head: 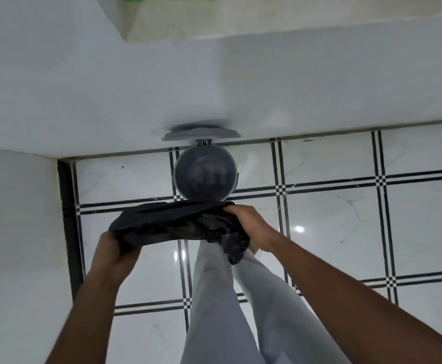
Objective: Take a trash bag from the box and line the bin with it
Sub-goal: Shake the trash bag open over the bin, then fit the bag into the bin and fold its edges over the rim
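Stretching crosswise between both hands, the black trash bag hangs just short of the grey bin, which stands open on the tiled floor, its lid tipped back against the wall. The left hand grips one bunched end and the right hand the other. The bin lies straight ahead and below, nearer the right hand; the bag's mouth looks unopened yet.

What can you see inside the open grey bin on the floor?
The bin shows only its bare grey inner wall and bottom; no liner is in it. The black trash bag held in front covers the bin's near rim.
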### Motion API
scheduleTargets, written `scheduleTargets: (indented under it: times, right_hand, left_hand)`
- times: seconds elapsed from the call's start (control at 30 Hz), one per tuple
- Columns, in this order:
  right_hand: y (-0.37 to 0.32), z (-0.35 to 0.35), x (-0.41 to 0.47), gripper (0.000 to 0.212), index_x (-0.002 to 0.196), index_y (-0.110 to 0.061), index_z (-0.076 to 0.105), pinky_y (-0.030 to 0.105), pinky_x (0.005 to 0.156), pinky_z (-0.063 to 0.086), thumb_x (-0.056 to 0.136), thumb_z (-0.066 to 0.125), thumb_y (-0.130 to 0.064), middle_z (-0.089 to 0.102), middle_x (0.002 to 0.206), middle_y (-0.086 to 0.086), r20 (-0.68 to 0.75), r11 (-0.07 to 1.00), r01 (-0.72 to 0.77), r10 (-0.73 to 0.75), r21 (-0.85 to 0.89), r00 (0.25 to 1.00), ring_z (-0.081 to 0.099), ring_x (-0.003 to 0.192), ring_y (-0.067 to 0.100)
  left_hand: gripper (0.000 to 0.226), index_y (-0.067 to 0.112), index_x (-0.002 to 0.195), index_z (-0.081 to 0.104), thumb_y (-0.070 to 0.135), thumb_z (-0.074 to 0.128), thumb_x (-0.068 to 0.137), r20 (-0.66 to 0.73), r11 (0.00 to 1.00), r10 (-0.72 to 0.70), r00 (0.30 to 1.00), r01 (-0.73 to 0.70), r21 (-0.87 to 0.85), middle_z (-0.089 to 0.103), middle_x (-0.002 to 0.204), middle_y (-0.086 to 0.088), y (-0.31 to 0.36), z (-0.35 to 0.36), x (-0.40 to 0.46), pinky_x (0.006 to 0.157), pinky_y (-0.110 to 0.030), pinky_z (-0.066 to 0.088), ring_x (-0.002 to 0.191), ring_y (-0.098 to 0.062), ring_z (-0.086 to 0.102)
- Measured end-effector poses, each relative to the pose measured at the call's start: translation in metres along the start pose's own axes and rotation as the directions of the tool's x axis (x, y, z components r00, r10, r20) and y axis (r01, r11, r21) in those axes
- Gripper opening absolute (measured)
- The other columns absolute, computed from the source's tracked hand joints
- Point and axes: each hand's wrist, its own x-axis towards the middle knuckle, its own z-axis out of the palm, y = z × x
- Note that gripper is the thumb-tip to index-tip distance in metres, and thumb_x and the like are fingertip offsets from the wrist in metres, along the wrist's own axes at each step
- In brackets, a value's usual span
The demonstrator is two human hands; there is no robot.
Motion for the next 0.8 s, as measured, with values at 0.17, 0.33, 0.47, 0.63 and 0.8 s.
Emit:
scheduleTargets:
  times: [0.17,0.33,0.47,0.63,0.8]
  right_hand:
    - [-0.011,0.007,0.096,0.030,0.113,-0.015,0.084,0.030,0.086,0.059,0.099,0.075,-0.040,0.085,0.110,0.003,-0.197,0.978,0.093,-0.056,0.185,0.979,0.080,0.106,0.021]
    - [-0.021,0.013,0.188,0.040,0.122,-0.020,0.081,0.034,0.083,0.058,0.102,0.067,-0.052,0.084,0.114,0.003,-0.306,0.924,0.198,-0.094,0.328,0.947,0.077,0.112,0.025]
    - [-0.013,0.020,0.245,0.069,0.136,-0.029,0.075,0.043,0.099,0.058,0.089,0.056,-0.076,0.080,0.130,0.000,-0.305,0.904,0.237,-0.127,0.357,0.944,0.071,0.126,0.024]
    - [0.003,0.035,0.305,0.053,0.127,-0.030,0.077,0.055,0.120,0.048,0.099,0.055,-0.069,0.079,0.127,0.001,-0.258,0.916,0.222,-0.138,0.333,0.956,0.069,0.126,0.025]
    - [-0.003,0.044,0.360,0.057,0.123,-0.026,0.082,0.056,0.119,0.050,0.086,0.069,-0.068,0.085,0.119,0.003,-0.216,0.895,0.165,-0.080,0.414,0.973,0.074,0.123,0.031]
  left_hand:
    - [0.021,0.022,0.113,0.079,0.019,0.060,0.105,-0.132,0.957,0.171,0.976,-0.132,0.259,0.084,0.107,0.000,0.003,0.000,0.073,0.078,-0.034,0.068,0.090,-0.015,0.081]
    - [0.034,0.014,0.095,0.075,0.047,0.068,0.099,-0.015,0.667,0.394,0.919,-0.275,0.692,0.071,0.090,0.001,-0.016,0.027,0.147,0.082,-0.037,0.054,0.087,-0.017,0.065]
    - [0.072,-0.001,0.092,0.069,0.068,0.051,0.105,-0.014,0.579,0.260,0.965,-0.145,0.802,0.066,0.076,-0.012,-0.045,0.053,0.212,0.074,-0.036,0.049,0.075,-0.023,0.061]
    - [0.033,0.015,0.098,0.071,0.039,0.054,0.111,-0.164,0.818,0.044,0.985,0.059,0.572,0.078,0.103,-0.011,-0.068,0.086,0.287,0.091,-0.046,0.063,0.098,-0.031,0.075]
    - [0.018,0.017,0.114,0.079,0.028,0.069,0.103,-0.143,0.983,0.079,0.987,-0.052,0.178,0.084,0.114,-0.008,-0.068,0.100,0.339,0.092,-0.046,0.067,0.101,-0.029,0.083]
